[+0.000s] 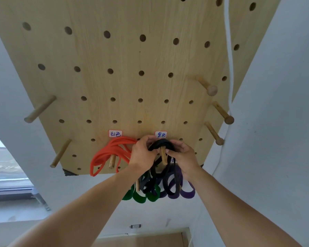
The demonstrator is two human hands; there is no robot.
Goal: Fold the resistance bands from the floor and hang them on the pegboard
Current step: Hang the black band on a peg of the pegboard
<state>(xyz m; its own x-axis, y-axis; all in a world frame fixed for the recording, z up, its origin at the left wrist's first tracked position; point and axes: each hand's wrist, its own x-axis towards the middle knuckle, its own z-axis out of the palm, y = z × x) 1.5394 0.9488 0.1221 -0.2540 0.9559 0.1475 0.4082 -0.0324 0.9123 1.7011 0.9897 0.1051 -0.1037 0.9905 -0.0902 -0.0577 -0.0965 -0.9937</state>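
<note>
A wooden pegboard [125, 82] fills the upper view on a white wall. A folded black resistance band [161, 145] is looped over a wooden peg [163, 156] under a handwritten label. My left hand [143, 153] grips the band's left side and my right hand [182, 154] grips its right side. The band's lower loops [153, 180] dangle below the board. To the left, an orange-red band [111, 152] hangs on its own peg [112, 162]. Green bands [139, 196] and purple bands [184, 192] hang lower, partly hidden by the black band and my arms.
Bare pegs stick out at the left [40, 109], lower left [61, 153] and right [222, 112]. A knobbed peg [206, 85] sits upper right. A white cord [229, 50] runs down the board's right side. A window [5, 166] is at the left, wood floor [141, 240] below.
</note>
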